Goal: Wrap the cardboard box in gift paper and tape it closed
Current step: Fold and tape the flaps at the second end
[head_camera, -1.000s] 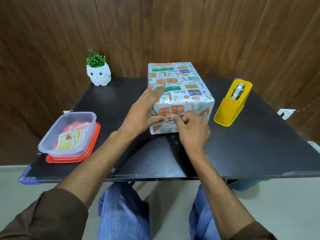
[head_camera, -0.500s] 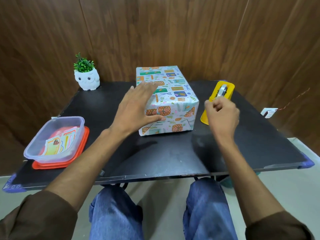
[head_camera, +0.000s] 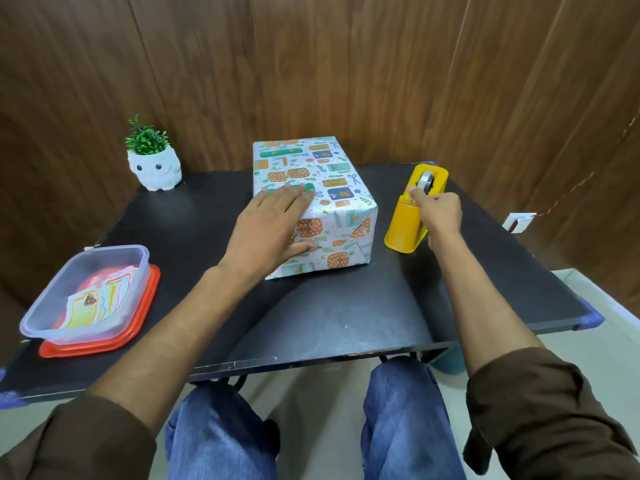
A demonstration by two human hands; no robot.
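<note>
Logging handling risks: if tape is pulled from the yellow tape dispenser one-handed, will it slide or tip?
It may slide: the yellow tape dispenser stands free on the smooth black table, with only the right hand at it, up by the tape roll. Its broad sloped body probably resists tipping.

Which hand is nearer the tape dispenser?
Right. The right hand pinches at the top of the tape dispenser; the left hand rests flat on the box, apart from it.

Subject wears a dark brown long-sleeved top, left sleeve (head_camera: 69, 441) and right sleeve (head_camera: 540, 403) both bunched up the forearms, leaving the left hand (head_camera: 273, 230) and right hand (head_camera: 438, 213) uncovered, plus blue denim jeans (head_camera: 214, 441), slightly faded.
</note>
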